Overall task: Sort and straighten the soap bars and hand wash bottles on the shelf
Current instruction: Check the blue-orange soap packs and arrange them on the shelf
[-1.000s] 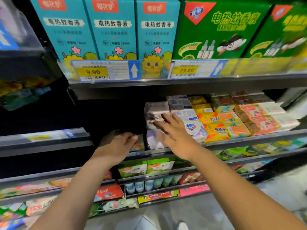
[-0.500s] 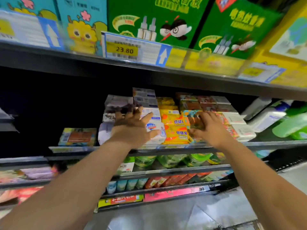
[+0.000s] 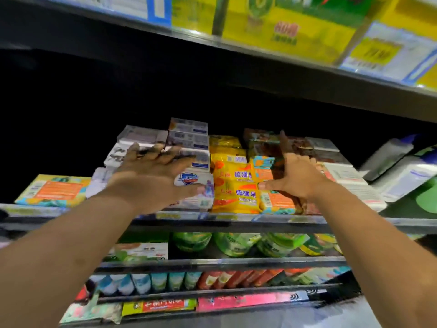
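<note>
Fingers spread, the left hand is now settling on the white soap stack; the right hand, shifted toward three o'clock, is squaring the orange bars.

Place: a shop, in a soap and toiletries aisle.
Shelving: tiered metal shelves stacked one above another, each with a front rail, set against a dark back.
Price labels: yellow-and-white price tags with blue arrows line the upper shelf's edge, their print blurred.
Repeated stock: white Safeguard soap boxes, yellow sulfur soap packs and orange-and-teal soap boxes sit in rows and stacks of identical units.
Bottles: white bottles lie at the right end.
Lower tiers: green pouches, then a row of small blue-and-white packs beside red ones.
Top shelf: large yellow cartons facing outward.
</note>
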